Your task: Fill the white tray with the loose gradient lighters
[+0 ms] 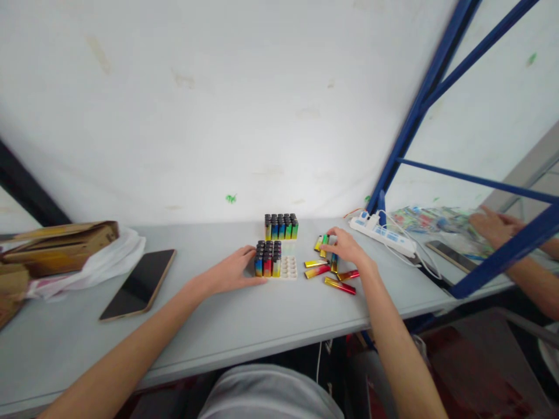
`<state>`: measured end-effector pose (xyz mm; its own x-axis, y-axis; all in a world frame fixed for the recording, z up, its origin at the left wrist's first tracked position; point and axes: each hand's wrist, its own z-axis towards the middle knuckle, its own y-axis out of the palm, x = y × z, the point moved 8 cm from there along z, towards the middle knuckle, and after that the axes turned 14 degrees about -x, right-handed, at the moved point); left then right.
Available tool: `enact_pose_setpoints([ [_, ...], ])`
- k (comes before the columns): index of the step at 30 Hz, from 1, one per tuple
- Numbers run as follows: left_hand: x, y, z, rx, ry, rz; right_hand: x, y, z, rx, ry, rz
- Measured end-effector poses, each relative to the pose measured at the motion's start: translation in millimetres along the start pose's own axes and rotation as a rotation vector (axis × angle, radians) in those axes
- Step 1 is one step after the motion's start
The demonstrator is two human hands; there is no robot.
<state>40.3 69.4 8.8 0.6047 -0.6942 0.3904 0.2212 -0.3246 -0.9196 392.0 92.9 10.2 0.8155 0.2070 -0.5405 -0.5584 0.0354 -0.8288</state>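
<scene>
Lying on the table [244,326], loose lighters [340,286] sit right, seemingly for easy reach. Left, the left hand [233,272] curls round a part-filled white tray [289,267], fingers touching, probably steadying it; any squeeze is unclear. Slightly farther, the right hand [346,245] bends over more lighters; I cannot tell whether its fingers grasp one. Farthest, a block of upright lighters [281,227] stands near the wall [271,116].

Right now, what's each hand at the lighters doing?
Left hand: partly open, at the left of the tray.
Right hand: among loose lighters; whether gripping one cannot be told.
</scene>
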Motion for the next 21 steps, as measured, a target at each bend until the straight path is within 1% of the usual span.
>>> enact_pose_setpoints([
  [2, -0.3, 0.2, 0.0, 0.001, 0.000, 0.001, -4.1, -1.1, 0.5, -0.010, -0.017, 0.160],
  [4, -1.3, 1.1, 0.0, -0.005, -0.005, 0.002, -13.5, -5.9, -0.6, 0.005, -0.059, 0.336],
  [7, -1.8, 1.1, -0.4, 0.002, -0.003, 0.007, -31.4, -21.2, -5.4, 0.098, -0.124, 0.576],
  [9, -1.5, 1.0, -0.8, 0.003, -0.003, 0.009, -41.5, -27.9, -8.6, 0.135, -0.125, 0.718],
  [11, -0.8, 0.7, -1.2, -0.001, -0.003, 0.006, -51.6, -27.6, -10.5, 0.121, -0.098, 0.812],
  [14, 1.3, -0.7, -2.3, 0.007, 0.007, 0.009, -73.9, -16.0, -11.3, 0.013, -0.103, 0.883],
  [18, 1.9, -0.2, -2.5, -0.005, 0.006, 0.007, -112.9, 12.0, -10.9, -0.176, -0.172, 0.959],
  [21, 1.5, 0.7, -1.9, -0.009, 0.008, -0.002, -131.2, 34.2, -7.9, -0.223, -0.130, 0.967],
])
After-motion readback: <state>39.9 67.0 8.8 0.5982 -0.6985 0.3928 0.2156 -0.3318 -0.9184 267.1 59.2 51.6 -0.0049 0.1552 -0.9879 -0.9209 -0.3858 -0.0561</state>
